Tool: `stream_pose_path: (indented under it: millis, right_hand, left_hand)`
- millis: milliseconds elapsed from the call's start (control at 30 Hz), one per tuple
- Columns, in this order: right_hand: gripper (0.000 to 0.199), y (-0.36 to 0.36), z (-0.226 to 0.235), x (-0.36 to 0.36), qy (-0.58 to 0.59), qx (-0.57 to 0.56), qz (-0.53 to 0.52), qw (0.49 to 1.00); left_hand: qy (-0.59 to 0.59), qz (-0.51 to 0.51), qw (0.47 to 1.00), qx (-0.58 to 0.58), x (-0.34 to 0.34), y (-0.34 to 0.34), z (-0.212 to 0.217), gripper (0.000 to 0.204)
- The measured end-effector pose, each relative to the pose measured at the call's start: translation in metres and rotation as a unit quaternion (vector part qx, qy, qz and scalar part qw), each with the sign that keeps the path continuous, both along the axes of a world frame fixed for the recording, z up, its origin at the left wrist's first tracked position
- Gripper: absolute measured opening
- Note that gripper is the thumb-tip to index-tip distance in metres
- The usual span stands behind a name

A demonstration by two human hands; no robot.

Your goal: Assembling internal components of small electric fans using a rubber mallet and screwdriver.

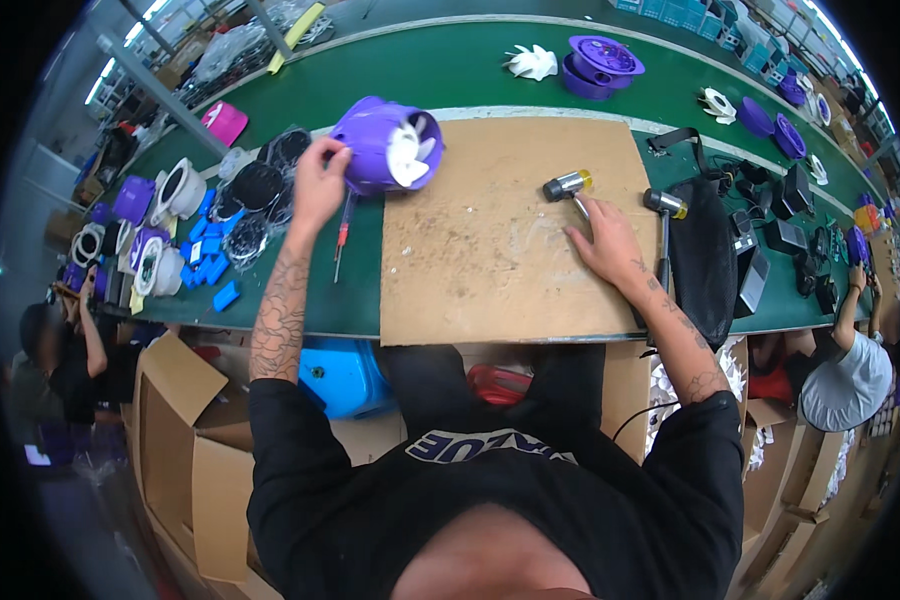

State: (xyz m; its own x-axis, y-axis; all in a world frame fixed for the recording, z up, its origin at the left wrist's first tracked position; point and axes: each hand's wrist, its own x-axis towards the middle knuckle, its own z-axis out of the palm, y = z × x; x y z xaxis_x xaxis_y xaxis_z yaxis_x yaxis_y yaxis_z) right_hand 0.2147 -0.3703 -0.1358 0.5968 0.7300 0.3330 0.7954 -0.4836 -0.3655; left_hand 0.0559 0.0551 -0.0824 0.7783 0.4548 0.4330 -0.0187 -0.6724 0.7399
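Observation:
My left hand [322, 182] grips the rim of a purple fan housing [368, 150], which is tipped on its side above the far left corner of a cardboard sheet [470, 270]. A white fan blade [407, 155] shows inside the housing's opening. My right hand [608, 242] rests over the right part of the cardboard, its fingers around the handle of a mallet [567, 185] with a metal head and a yellow tip. A second mallet [665, 204] lies just right of the cardboard, beside a black mesh bag [700, 260]. A red screwdriver [343, 235] lies below the housing.
Blue blocks [205, 250], black round grilles [258, 187] and white rings [180, 190] crowd the bench's left. Black power adapters [792, 190] lie at right. Along the green belt [440, 70] sit a white fan blade [530, 62] and purple housings [602, 65]. People work at both sides.

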Motion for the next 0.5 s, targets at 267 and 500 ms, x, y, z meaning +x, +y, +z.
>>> stream_pose_path:
  millis: [267, 500]
  right_hand:
    - [0.051, -0.001, -0.001, -0.005, -0.034, -0.023, -0.014, 0.999]
    - [0.050, -0.004, -0.008, -0.004, -0.028, -0.023, -0.034, 0.999]
  left_hand:
    - [-0.077, -0.124, 0.924, 0.354, -0.041, -0.124, 0.009, 0.014]
    - [-0.040, -0.235, 0.943, 0.231, -0.079, -0.164, 0.003, 0.009]
